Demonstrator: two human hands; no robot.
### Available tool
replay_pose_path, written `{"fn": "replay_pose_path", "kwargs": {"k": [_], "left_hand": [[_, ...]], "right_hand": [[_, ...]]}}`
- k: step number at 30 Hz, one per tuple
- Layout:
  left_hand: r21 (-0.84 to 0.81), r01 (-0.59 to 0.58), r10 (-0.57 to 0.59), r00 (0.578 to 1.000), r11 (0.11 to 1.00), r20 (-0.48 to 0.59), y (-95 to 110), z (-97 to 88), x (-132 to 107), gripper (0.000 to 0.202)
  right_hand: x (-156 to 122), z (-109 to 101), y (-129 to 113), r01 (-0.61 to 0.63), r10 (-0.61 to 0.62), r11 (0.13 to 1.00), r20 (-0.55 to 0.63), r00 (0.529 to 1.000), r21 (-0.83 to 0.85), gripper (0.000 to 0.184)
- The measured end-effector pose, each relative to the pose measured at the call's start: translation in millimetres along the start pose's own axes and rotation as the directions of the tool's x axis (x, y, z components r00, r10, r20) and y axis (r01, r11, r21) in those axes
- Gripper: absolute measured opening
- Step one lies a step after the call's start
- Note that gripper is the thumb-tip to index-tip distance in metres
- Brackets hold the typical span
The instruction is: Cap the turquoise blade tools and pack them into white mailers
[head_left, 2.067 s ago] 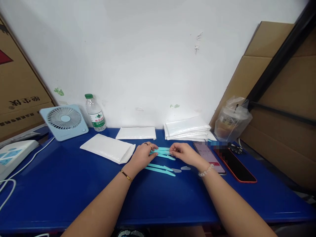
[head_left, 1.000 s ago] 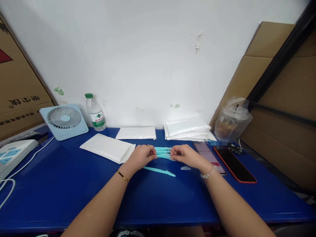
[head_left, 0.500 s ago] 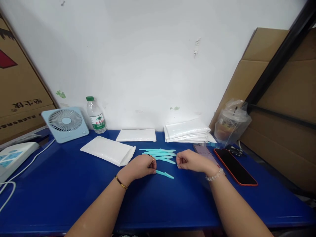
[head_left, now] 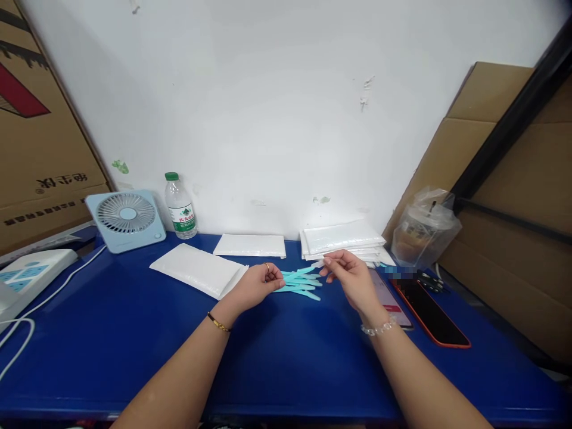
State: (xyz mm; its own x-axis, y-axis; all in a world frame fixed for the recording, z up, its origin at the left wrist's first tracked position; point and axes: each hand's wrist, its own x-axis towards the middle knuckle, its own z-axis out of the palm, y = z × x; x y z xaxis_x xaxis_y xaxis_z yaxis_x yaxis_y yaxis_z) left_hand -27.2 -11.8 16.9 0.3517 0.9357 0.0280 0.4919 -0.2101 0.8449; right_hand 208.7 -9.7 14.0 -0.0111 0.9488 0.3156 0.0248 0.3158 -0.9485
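Note:
My left hand (head_left: 260, 286) is closed, thumb and fingers pinching the handle of a light-blue eyebrow razor (head_left: 298, 273) lifted above the table. At the razor's other end, the fingertips of my right hand (head_left: 353, 277) are closed on a whitish, see-through cap (head_left: 317, 264). Whether the cap is still joined to the razor I cannot make out. Below them several more light-blue razors (head_left: 308, 293) lie fanned in a loose pile, partly hidden by my left hand. A white padded envelope (head_left: 192, 271), its open end facing my left wrist, lies beside that hand.
Against the wall are another white envelope (head_left: 249, 245) and a stack of envelopes (head_left: 344, 237). A fan (head_left: 127, 220) and water bottle (head_left: 182, 208) stand left. Two phones, one pinkish (head_left: 388, 298) and one orange-cased (head_left: 431, 313), lie right, near a bagged drink cup (head_left: 422, 232).
My left hand has raised the single razor from the table in front of the pile. My right hand has moved up to its end and now pinches the cap. The view has shifted slightly.

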Motion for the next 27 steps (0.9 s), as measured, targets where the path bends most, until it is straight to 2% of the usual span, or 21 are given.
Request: {"fn": "replay_pose_path", "kwargs": {"k": [9, 11, 14, 17, 19, 22, 23, 27], "left_hand": [[-0.020, -0.019, 0.019, 1.000, 1.000, 0.016, -4.7, 2.4, 2.6, 0.027], [0.034, -0.039, 0.039, 0.999, 0.999, 0.015, -9.4, 5.6, 5.0, 0.027], [0.247, -0.130, 0.148, 0.988, 0.960, -0.054, -17.8, 12.3, 9.4, 0.029], [0.494, -0.209, 0.269, 0.961, 0.844, -0.054, -26.4, 17.9, 13.2, 0.055], [0.574, -0.213, 0.254, 0.967, 0.791, 0.010, -30.6, 19.3, 14.5, 0.064], [0.627, -0.202, 0.214, 0.975, 0.753, 0.057, -31.1, 18.9, 14.5, 0.049], [0.641, -0.206, 0.215, 0.974, 0.739, 0.065, -29.7, 18.9, 14.1, 0.043], [0.698, -0.263, 0.227, 0.963, 0.666, 0.146, -21.5, 22.7, 11.1, 0.025]], "right_hand": [[-3.6, 10.0, 7.6, -0.031, 0.040, 0.997, 0.135, 0.990, -0.068, 0.028], [-3.3, 9.5, 9.0, -0.038, 0.059, 0.993, 0.185, 0.981, -0.114, 0.028], [-1.1, 5.2, 12.4, 0.012, 0.067, 0.956, 0.258, 0.964, -0.294, 0.024], [1.3, 1.0, 17.8, 0.140, 0.045, 0.832, 0.316, 0.948, -0.536, 0.020], [2.2, 0.0, 21.3, 0.237, 0.004, 0.731, 0.350, 0.937, -0.640, 0.025], [1.7, 1.8, 23.3, 0.344, 0.006, 0.605, 0.437, 0.900, -0.718, 0.061], [0.9, 3.2, 22.7, 0.372, 0.036, 0.572, 0.475, 0.879, -0.731, 0.065], [-5.3, 13.2, 14.5, 0.464, 0.143, 0.442, 0.571, 0.808, -0.768, 0.037]]}}
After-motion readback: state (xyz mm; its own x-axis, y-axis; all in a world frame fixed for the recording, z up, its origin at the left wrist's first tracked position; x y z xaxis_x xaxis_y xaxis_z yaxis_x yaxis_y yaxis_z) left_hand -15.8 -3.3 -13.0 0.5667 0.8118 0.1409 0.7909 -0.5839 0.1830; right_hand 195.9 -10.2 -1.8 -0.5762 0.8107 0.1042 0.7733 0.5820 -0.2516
